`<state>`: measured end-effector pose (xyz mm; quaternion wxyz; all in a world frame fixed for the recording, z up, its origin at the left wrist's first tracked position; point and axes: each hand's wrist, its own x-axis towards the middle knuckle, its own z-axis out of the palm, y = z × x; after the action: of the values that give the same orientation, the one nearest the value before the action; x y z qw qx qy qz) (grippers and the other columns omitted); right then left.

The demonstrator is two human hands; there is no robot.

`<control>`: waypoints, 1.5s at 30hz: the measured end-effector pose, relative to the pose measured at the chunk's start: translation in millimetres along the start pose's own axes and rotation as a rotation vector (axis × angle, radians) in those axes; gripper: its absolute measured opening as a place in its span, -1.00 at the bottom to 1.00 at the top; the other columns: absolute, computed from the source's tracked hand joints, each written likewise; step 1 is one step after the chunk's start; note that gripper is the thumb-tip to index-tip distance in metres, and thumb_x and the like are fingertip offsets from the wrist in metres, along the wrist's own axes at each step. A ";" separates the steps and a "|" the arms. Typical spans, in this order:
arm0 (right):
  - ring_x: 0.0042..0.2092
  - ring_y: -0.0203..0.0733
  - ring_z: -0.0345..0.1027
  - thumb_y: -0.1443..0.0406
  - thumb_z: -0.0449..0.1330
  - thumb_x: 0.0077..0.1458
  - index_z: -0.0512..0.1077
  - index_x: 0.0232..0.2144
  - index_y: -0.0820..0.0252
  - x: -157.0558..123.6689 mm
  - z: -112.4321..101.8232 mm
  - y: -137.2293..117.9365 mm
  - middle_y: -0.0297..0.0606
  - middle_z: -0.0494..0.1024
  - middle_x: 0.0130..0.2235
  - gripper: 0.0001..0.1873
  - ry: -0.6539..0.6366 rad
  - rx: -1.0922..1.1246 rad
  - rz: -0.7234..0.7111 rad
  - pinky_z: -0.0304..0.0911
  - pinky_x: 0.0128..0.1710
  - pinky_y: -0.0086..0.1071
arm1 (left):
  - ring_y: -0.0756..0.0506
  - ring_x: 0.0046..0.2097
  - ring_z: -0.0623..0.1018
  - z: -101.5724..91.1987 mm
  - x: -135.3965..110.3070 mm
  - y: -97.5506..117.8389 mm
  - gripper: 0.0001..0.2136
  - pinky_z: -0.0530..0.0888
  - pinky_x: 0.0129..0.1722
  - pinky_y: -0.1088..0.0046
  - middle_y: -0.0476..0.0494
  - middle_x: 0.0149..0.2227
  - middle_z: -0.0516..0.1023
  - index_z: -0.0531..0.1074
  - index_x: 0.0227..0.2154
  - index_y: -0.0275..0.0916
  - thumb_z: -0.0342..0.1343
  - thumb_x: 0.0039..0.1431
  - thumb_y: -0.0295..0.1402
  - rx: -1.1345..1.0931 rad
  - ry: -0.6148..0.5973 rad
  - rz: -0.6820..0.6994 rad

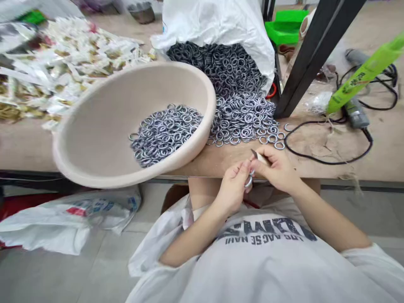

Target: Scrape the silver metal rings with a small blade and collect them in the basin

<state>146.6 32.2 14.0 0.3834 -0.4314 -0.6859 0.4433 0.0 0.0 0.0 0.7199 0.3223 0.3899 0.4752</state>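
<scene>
The left hand (232, 188) pinches one silvery metal ring (248, 182) between curled fingers (239, 172), while the right hand (274, 168) grips one small pointed blade (256, 155) with a pale handle, its tip just above the ring. Beyond the fingertips lies a heap of identical rings (243, 122), too many to count, beside one tilted beige basin (94, 113) holding more and one white sack (217, 29) spilling others.

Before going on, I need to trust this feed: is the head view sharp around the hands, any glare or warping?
Head view: lighting is soft and even, no harsh shadows on the left hand and right hand. Glints show on the small ring and the pile of rings. Detail on the small blade looks soft. Wide-angle warping curves the table edge and stretches the bowl.
</scene>
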 end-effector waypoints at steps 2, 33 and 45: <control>-0.39 -0.23 0.20 -0.01 0.12 0.29 0.34 -0.44 0.16 16.6 -16.9 10.6 -0.33 0.35 -0.44 -0.59 0.096 -0.321 0.035 0.07 -0.38 -0.37 | 0.13 -0.64 0.18 -1.9 -2.4 3.8 -0.64 0.21 -0.65 0.62 0.13 -0.63 0.20 0.33 -0.47 -0.26 0.18 0.26 -0.09 -0.014 0.002 0.016; -0.35 -0.26 0.28 0.14 0.16 0.31 0.44 -0.29 0.16 -8.7 -6.7 -7.6 -0.34 0.43 -0.39 -0.77 0.141 -0.298 -0.228 0.13 -0.32 -0.33 | 0.16 -0.65 0.13 9.9 7.1 7.4 -0.55 0.12 -0.70 0.66 0.13 -0.61 0.25 0.27 -0.49 -0.24 0.32 0.08 0.01 -0.193 0.133 0.002; -0.46 -0.27 0.18 0.07 0.02 0.39 0.27 -0.51 0.13 -7.8 -16.1 3.7 -0.37 0.30 -0.52 -0.56 0.141 -0.535 -0.137 -0.03 -0.40 -0.32 | 0.17 -0.65 0.14 12.0 0.0 8.5 -0.57 0.15 -0.72 0.68 0.13 -0.61 0.25 0.29 -0.51 -0.26 0.33 0.08 -0.04 -0.175 0.034 -0.008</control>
<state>164.8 30.4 14.4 0.3318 -0.4996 -0.7777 0.1884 6.7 1.8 13.0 0.7403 0.2487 0.3604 0.5101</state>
